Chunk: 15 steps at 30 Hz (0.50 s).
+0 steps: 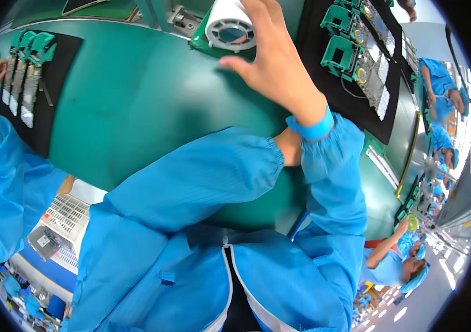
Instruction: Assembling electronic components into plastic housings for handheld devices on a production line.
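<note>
Though your right grip (pixel 271 63) was spread wide, I could not tell whether it touched the white roll (pixel 229 23) near the far edge of the counter (pixel 136 83). Your left grip was hidden behind your right wrist (pixel 310 110), its state unclear.

The one fisheye view looks from the person's head, steeply down, across the close blue zip-front cloth work coat (pixel 191 279), which fills the lower part, to the smooth green tabletop (pixel 119 94), and sideways to distant co-workers in blue clothes (pixel 440 77).
</note>
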{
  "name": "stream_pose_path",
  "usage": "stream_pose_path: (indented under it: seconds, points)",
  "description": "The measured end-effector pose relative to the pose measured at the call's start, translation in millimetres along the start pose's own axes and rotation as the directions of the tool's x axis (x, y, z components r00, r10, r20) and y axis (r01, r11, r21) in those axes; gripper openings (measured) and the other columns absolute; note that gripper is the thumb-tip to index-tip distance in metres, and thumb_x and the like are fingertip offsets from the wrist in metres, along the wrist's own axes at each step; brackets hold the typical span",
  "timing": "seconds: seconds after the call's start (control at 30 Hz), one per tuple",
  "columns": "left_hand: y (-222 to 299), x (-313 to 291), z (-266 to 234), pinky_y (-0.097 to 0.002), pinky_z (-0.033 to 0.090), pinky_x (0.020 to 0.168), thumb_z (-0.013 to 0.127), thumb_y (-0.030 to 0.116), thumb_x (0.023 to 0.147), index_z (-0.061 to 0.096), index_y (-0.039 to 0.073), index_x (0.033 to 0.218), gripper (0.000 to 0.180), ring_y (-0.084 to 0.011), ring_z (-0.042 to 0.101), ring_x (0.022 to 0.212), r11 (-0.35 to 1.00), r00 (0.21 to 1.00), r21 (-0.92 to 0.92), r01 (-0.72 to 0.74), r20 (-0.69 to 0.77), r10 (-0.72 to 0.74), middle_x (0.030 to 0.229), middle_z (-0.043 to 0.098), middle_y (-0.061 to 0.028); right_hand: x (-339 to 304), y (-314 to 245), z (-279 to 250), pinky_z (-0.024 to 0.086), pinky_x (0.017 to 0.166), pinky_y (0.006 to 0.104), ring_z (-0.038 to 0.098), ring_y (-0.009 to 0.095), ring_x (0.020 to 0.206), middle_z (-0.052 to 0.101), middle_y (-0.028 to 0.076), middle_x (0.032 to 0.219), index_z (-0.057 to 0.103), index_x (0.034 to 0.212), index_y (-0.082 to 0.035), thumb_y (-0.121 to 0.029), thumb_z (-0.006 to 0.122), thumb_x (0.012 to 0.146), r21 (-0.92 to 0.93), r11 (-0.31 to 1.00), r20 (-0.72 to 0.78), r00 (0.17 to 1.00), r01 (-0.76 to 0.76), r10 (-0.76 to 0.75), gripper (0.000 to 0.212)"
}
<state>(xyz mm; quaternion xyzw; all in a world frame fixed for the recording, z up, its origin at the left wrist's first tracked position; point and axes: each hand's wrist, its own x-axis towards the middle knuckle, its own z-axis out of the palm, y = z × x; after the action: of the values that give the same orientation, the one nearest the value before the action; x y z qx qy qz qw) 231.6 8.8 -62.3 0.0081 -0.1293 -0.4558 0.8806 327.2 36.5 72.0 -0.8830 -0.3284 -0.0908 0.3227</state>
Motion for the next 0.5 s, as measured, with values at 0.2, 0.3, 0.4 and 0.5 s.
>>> stream_pose_path:
  seconds: [0.2, 0.3, 0.4, 0.5]
  points:
    - [-29, 0, -102, -0.0448, 0.037, 0.114, 0.066, 0.028, 0.094, 0.047, 0.006, 0.141, 0.055, -0.0290, 0.046, 0.133, 0.261, 0.896, 0.916, -0.304, 0.183, 0.405, 0.140, 0.053, -0.0168, 11, 29, 40, 0.046, 0.101, 0.0428, 0.049, 0.040, 0.123, 0.046, 0.019, 0.134, 0.045, 0.141, -0.008, -0.002, 0.084, 0.065, -0.056, 0.991, -0.193, 0.972, 0.123, -0.132, 0.086]
    - [-23, 11, -102, -0.0438, 0.038, 0.112, 0.068, 0.028, 0.091, 0.049, 0.006, 0.138, 0.055, -0.0298, 0.047, 0.131, -0.144, 0.858, 0.949, -0.282, 0.317, 0.404, 0.137, 0.055, -0.0179, 11, 38, 55, 0.054, 0.086, 0.0455, 0.059, 0.044, 0.105, 0.044, 0.022, 0.128, 0.048, 0.133, -0.017, 0.000, 0.082, 0.066, -0.002, 0.996, -0.271, 0.959, 0.084, -0.081, 0.077]
    - [-29, 21, -89, -0.0432, 0.042, 0.105, 0.069, 0.028, 0.088, 0.053, 0.007, 0.129, 0.049, -0.0315, 0.051, 0.126, -0.190, 0.880, 0.915, -0.357, 0.398, 0.260, 0.133, 0.056, -0.0177, 4, 42, 40, 0.055, 0.085, 0.0435, 0.060, 0.040, 0.103, 0.052, 0.018, 0.119, 0.051, 0.129, -0.013, -0.001, 0.080, 0.068, 0.058, 0.998, -0.285, 0.959, 0.016, 0.001, 0.069]
    - [-21, 22, -87, -0.0426, 0.045, 0.098, 0.070, 0.028, 0.085, 0.057, 0.007, 0.120, 0.043, -0.0331, 0.054, 0.120, -0.204, 0.903, 0.900, -0.384, 0.412, 0.121, 0.130, 0.058, -0.0176, -8, 28, 28, 0.055, 0.083, 0.0351, 0.065, 0.026, 0.103, 0.061, 0.013, 0.113, 0.052, 0.126, -0.009, -0.003, 0.083, 0.069, 0.290, 0.954, -0.250, 0.957, -0.071, 0.147, 0.066]
